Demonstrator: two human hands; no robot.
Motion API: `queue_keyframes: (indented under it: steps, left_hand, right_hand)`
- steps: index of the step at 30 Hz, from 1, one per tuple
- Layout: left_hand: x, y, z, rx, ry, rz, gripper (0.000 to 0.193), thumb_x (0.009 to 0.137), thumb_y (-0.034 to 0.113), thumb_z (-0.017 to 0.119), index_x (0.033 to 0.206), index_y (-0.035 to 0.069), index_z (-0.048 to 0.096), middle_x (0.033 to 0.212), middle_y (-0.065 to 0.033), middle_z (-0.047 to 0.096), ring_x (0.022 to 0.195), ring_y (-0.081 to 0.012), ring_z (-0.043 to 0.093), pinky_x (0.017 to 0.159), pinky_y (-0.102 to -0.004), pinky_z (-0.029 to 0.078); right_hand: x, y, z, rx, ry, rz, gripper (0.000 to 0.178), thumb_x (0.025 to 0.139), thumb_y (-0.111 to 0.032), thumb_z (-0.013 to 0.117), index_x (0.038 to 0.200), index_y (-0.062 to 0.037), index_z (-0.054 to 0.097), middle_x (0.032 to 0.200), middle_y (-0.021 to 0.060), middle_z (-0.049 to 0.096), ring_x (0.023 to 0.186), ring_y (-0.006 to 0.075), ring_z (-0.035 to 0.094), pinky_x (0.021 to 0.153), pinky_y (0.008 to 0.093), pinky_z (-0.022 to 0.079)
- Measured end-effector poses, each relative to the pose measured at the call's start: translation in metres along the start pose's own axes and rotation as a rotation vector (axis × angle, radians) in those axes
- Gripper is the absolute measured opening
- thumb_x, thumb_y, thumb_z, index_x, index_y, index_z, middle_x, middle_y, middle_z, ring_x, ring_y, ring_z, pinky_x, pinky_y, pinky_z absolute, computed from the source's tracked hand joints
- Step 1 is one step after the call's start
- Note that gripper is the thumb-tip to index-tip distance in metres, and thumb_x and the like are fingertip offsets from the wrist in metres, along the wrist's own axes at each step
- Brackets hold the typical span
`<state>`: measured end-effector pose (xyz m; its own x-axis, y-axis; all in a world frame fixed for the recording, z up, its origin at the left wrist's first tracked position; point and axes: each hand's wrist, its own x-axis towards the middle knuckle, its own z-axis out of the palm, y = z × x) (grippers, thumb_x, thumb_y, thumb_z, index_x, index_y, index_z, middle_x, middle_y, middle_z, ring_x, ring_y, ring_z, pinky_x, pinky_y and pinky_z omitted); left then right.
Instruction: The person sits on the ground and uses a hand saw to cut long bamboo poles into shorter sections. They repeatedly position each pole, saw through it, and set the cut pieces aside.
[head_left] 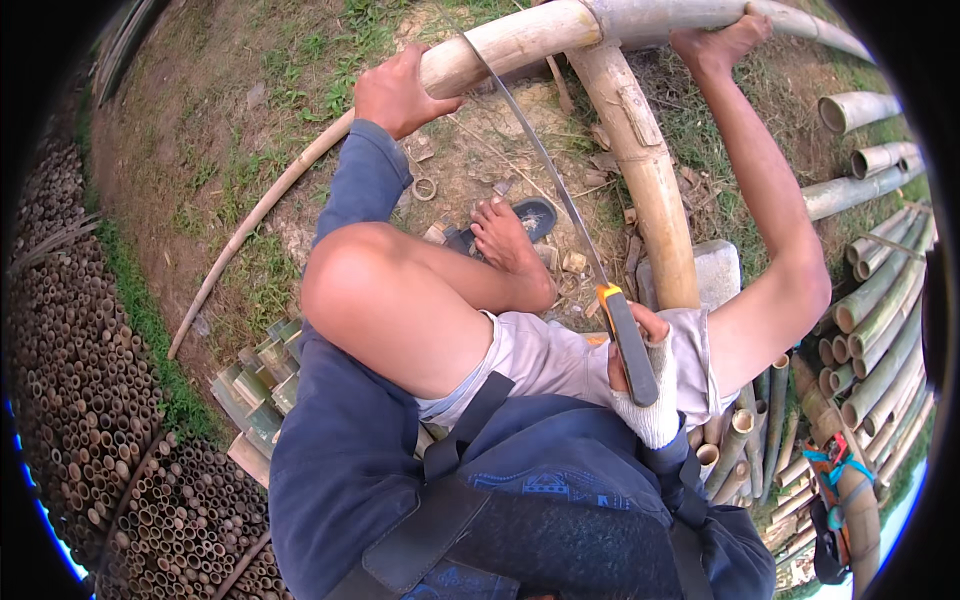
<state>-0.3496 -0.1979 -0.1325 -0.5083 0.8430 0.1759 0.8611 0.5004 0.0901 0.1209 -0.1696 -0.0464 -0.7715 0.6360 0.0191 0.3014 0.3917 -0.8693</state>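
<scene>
My left hand [395, 95] is wrapped round a thick, pale bamboo pole [530, 38] that lies across the far side. In a whitish knit glove, my right hand [648, 385] grips a handsaw [632, 345] by its black and yellow handle. The narrow saw blade slants up and left, its far part crossing the pole just right of my left hand. My bare right foot [725, 42] presses on the pole farther right. Under the pole, a second thick bamboo [640, 160] props it and runs back toward my lap.
A thin stem [250, 220] curves down left from my left hand. My left foot [505, 240] rests by a dark sandal [537, 216] among bamboo scraps. Stacked small bamboo pieces [80, 400] fill the left; longer bamboo poles [880, 320] lie right. A grey block [715, 272] sits beside the prop.
</scene>
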Motion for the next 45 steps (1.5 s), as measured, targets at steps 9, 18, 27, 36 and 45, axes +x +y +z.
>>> queue_keyframes:
  steps: [9,18,27,36,45]
  left_hand:
    - [-0.005,0.005,-0.009,-0.014,-0.011,-0.033,0.091,0.066,0.069,0.09,0.134,0.012,0.068,0.11,-0.0142,0.079,0.101,-0.0308,0.078,0.092,-0.0455,0.061]
    - [0.0,-0.002,0.004,-0.002,0.006,0.009,0.099,0.066,0.077,0.087,0.136,0.011,0.066,0.11,-0.0157,0.08,0.098,-0.0308,0.079,0.088,-0.0437,0.063]
    - [-0.002,0.006,-0.009,0.071,-0.087,-0.069,0.091,0.069,0.074,0.085,0.132,0.012,0.067,0.117,-0.0126,0.078,0.102,-0.0312,0.078,0.09,-0.046,0.062]
    - [-0.002,0.001,0.005,0.026,-0.037,-0.052,0.092,0.068,0.075,0.086,0.135,0.015,0.066,0.118,-0.0112,0.079,0.1,-0.0287,0.079,0.086,-0.0441,0.064]
    - [-0.005,0.006,-0.009,0.025,-0.063,-0.066,0.095,0.068,0.075,0.086,0.138,0.015,0.065,0.117,-0.0115,0.079,0.101,-0.0294,0.079,0.089,-0.045,0.063]
  right_hand:
    - [0.222,0.03,0.111,0.234,0.12,-0.365,0.05,0.09,-0.01,0.074,0.135,-0.0069,0.052,0.11,0.0193,0.071,0.096,0.0401,0.074,0.081,0.0428,0.059]
    - [-0.012,-0.009,-0.005,-0.024,0.017,-0.074,0.057,0.089,-0.008,0.068,0.144,-0.0016,0.053,0.124,0.0145,0.062,0.09,0.0188,0.06,0.09,0.032,0.049]
    - [0.212,0.042,0.114,0.181,0.107,-0.255,0.046,0.092,-0.006,0.072,0.135,-0.0053,0.054,0.111,0.0179,0.068,0.092,0.0342,0.071,0.086,0.0396,0.057]
    - [-0.028,-0.004,-0.009,-0.153,-0.026,-0.088,0.057,0.091,-0.007,0.066,0.144,0.0,0.048,0.126,0.0165,0.06,0.104,0.0242,0.062,0.098,0.0365,0.049]
    - [0.24,0.034,0.116,0.117,0.09,-0.309,0.041,0.095,-0.008,0.071,0.132,-0.0029,0.055,0.106,0.0178,0.069,0.095,0.0305,0.071,0.087,0.0381,0.056]
